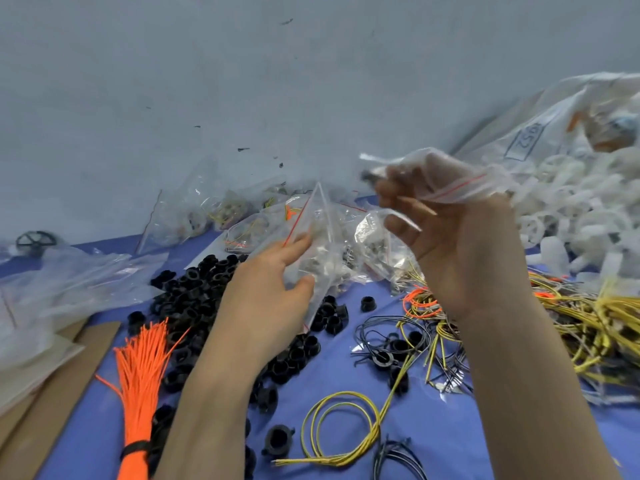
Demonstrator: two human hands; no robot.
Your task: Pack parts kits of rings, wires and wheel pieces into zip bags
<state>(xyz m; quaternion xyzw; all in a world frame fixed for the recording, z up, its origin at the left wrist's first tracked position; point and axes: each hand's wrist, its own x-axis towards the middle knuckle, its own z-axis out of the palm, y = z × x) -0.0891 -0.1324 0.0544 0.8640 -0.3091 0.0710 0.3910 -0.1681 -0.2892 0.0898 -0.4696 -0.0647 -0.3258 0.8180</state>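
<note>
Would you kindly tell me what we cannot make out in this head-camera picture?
- Head view: contents of the zip bag in the right hand, smeared by motion blur.
- Head view: whether the left hand holds the filled bag or only touches it, blurred.
- Head view: the printed label on the big sack, blurred and partly folded.
- Head view: the wire pile, cut off by the right edge.

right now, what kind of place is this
Probably a small kitting or assembly workbench: heaps of black rings, yellow wires and white wheel pieces lie loose on a blue table, beside filled zip bags.
</note>
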